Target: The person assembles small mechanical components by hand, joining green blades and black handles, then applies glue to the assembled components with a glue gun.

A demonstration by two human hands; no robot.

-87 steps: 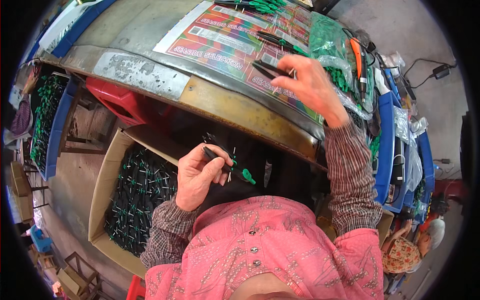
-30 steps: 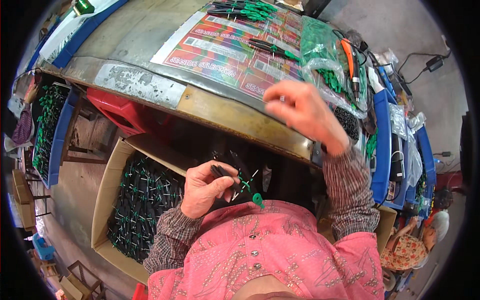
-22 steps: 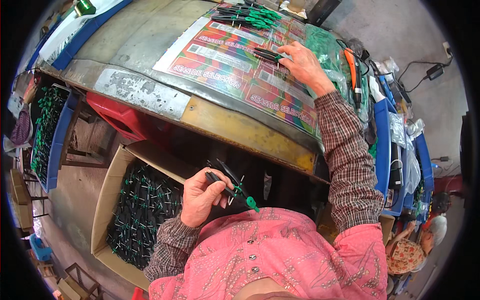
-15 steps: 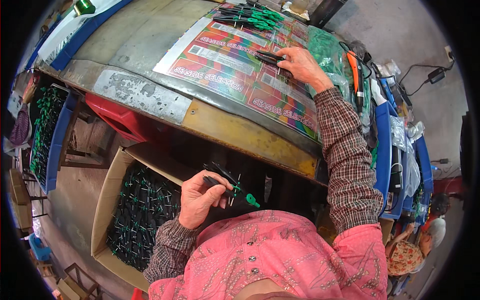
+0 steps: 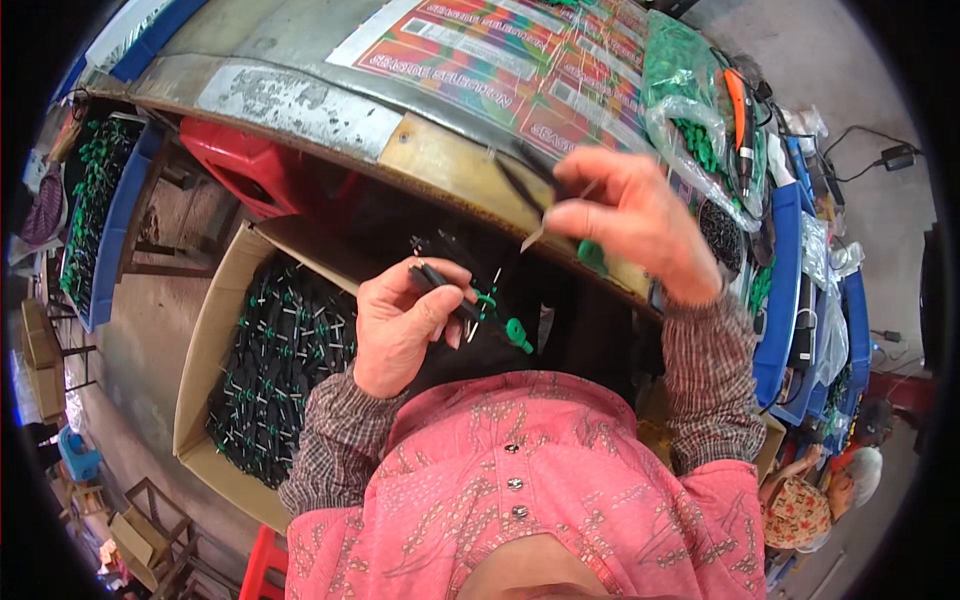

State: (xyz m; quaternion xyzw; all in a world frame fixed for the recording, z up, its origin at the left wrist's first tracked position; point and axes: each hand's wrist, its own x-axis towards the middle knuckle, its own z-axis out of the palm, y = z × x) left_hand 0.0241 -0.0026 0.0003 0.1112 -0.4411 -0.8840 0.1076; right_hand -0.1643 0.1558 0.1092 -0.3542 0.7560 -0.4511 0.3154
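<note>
Head view: a worn metal-topped surface [image 5: 280, 45] is filling the far side, its near edge facing the person's lap. At the right, a blue bin [image 5: 782, 300] is standing against the surface, probably to keep supplies close. An open cardboard box [image 5: 230, 300] is sitting lower at the near left, brimming with black-and-green pieces; that spot is likely putting it within easy reach of the left hand. Across the surface, a colourful printed sheet [image 5: 440, 62] is lying flat, perhaps sparing things from the bare metal. A clear greenish bag [image 5: 680, 80] is slumping at its right, keeping loose green parts together.

The right hand [image 5: 640, 215] is hovering over the near edge, somewhat blurred; its grip is pinching a forked black tool [image 5: 540, 164] between thumb and fingers, black ends pointing far left. The left hand [image 5: 395, 335] is hanging lower, just right of the box, its grip clamping a small bundle [image 5: 487, 300] of black-and-green pieces. Pinching the black lengths is seemingly leaving the green end free toward the right. Thin pale pins [image 5: 497, 279] are poking out crosswise from the bundle.
</note>
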